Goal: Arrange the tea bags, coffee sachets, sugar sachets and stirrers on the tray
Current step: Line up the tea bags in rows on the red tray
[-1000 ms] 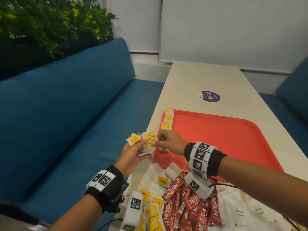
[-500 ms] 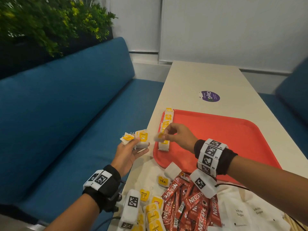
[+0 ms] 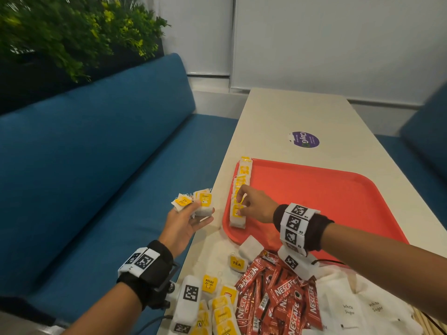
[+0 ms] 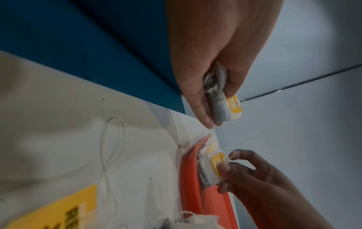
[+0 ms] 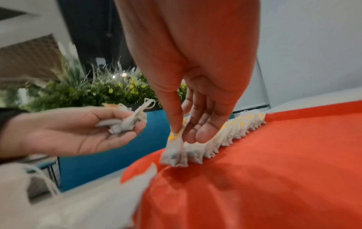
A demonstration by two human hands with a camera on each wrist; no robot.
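Right fingers point(image 5: 177, 124) pinched tea bag point(image 5: 174, 152), setting it at near end of row point(image 3: 242, 180) along tray point(image 3: 326, 201) left edge. Left hand point(image 3: 186, 223) off desk point(image 3: 290, 112) edge, fingers curled round spare bags point(image 3: 203, 201).
Risk: nudge could topple leaning row; loose spares might fall.
Bags white, crumpled, yellow tags.

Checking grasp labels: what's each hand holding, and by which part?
Right hand pinches a tea bag by its tagged upper end, at the tray's row. Left hand holds spare tea bags by their lower bodies.
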